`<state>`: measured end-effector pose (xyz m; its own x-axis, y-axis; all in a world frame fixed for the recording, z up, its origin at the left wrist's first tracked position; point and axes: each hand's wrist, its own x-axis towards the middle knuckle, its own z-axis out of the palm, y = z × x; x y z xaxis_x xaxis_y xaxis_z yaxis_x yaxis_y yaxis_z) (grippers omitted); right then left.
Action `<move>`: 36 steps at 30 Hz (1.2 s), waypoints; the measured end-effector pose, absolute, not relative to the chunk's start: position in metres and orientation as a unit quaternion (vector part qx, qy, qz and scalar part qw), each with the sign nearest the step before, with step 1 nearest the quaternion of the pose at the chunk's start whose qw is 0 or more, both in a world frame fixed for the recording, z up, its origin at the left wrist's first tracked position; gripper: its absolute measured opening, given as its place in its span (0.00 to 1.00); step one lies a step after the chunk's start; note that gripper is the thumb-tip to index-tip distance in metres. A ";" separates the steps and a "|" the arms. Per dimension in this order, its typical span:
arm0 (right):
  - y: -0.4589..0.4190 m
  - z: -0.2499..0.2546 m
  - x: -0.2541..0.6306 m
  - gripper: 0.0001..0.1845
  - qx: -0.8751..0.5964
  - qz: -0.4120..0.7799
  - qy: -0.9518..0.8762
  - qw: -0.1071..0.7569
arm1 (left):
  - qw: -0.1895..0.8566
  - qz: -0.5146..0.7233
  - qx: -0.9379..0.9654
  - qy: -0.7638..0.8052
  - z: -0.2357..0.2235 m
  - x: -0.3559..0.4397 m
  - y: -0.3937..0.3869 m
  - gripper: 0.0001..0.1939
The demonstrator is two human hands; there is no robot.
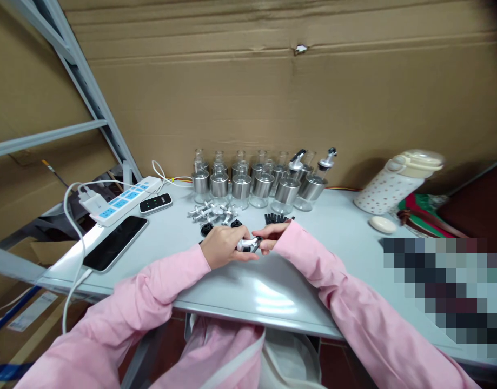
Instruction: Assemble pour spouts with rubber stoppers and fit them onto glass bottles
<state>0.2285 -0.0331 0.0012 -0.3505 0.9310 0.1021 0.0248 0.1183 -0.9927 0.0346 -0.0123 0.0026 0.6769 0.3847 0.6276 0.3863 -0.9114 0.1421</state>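
Note:
My left hand (224, 247) is closed around a silver-and-black bottle pourer (245, 246) just above the table's front half. The fingertips of my right hand (269, 237) pinch the pourer's dark right end. Behind my left hand lie a pile of silver spout parts (214, 212) and black round stoppers (206, 229). Several small black pieces (276, 218) sit in a row beyond my right hand. Glass bottles with steel sleeves (241, 186) stand farther back in rows. At their right end, two carry fitted pourers, one of them a silver pourer (327, 160).
At left are a phone (116, 244), a white power strip (128, 201) with cables and a small black-faced device (156, 203). A spotted flask (394, 183) and a white oval object (383, 225) stand right. A cardboard wall (248, 97) rises behind the grey table (313, 302).

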 end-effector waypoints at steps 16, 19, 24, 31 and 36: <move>-0.030 -0.004 0.232 0.24 -0.361 0.479 -0.673 0.433 | -0.048 -0.353 -0.915 -0.190 0.002 0.034 -0.013 0.27; -0.029 -0.004 0.233 0.21 -0.355 0.483 -0.672 0.435 | -0.058 -0.342 -0.915 -0.205 0.002 0.034 -0.013 0.29; -0.028 -0.008 0.230 0.22 -0.365 0.488 -0.655 0.446 | -0.101 -0.314 -0.912 -0.242 0.000 0.034 -0.013 0.31; -0.029 -0.013 0.227 0.25 -0.384 0.484 -0.646 0.448 | -0.165 -0.237 -0.905 -0.312 0.003 0.034 -0.016 0.24; -0.029 -0.013 0.227 0.27 -0.392 0.490 -0.641 0.442 | -0.198 -0.223 -0.901 -0.315 0.007 0.035 -0.016 0.22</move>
<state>0.2273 -0.0288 -0.0127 -0.3018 0.9356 0.1834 0.0694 0.2134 -0.9745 0.0348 -0.0165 0.0071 0.7021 0.6560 0.2770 0.4792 -0.7231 0.4975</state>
